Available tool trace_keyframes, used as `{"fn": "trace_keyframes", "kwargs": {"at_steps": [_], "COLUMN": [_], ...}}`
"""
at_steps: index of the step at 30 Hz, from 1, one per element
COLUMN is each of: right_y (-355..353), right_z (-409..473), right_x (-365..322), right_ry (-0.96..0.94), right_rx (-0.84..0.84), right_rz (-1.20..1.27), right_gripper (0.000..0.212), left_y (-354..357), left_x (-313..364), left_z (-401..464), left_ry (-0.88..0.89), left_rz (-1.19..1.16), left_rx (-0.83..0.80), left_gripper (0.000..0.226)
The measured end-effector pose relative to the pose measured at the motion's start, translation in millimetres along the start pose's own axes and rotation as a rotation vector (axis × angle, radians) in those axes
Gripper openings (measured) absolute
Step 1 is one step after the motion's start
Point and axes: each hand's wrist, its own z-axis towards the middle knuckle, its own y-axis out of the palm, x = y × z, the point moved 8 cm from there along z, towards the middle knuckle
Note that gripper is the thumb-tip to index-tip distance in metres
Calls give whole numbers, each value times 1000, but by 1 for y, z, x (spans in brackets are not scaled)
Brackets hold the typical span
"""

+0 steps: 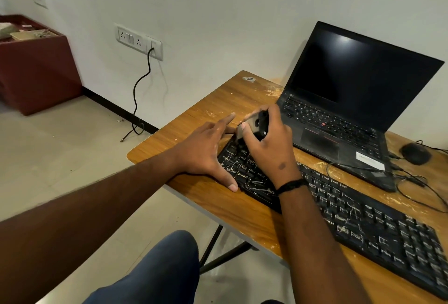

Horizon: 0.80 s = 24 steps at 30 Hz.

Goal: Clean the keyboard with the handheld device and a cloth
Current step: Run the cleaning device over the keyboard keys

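Two hands work at the left end of the keyboard on the worktop: the right hand grips the device, which looks small, light and hard, around its middle, while the left hand lies flat and open, steadying the keyboard's edge.

No legible text anywhere. Keyboard: white key legends present, smeared and blurred, unreadable. Laptop: key markings too small to read; white sticker on palm rest carries faint print, possibly a label, not decipherable. Laptop screen dark.
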Motion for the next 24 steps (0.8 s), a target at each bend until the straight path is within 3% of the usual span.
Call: {"fn": "trace_keyframes", "kwargs": {"at_steps": [5,9,12,18,21,24], "right_y": [8,4,6,6,10,15], "right_z": [-2,-1,-4,-3,-6,-4], "right_x": [4,1,2,-1,0,0], "right_ry": [32,16,17,11,26,9], "right_rx": [-90,-10,-90,-24,-108,-110], "right_rz": [59,52,145,92,156,61], "right_gripper": [27,27,23,27,23,29], "left_y": [1,1,2,3,3,3], "left_x": [-1,-2,-4,-6,-6,-7], "left_z": [0,0,1,2,2,3], "left_ry": [-2,-7,-13,-12,-9,-11], "left_rz": [9,5,13,9,-1,-4], "left_rx": [4,-5,-5,7,15,20], "left_gripper": [157,156,157,158,158,158]}}
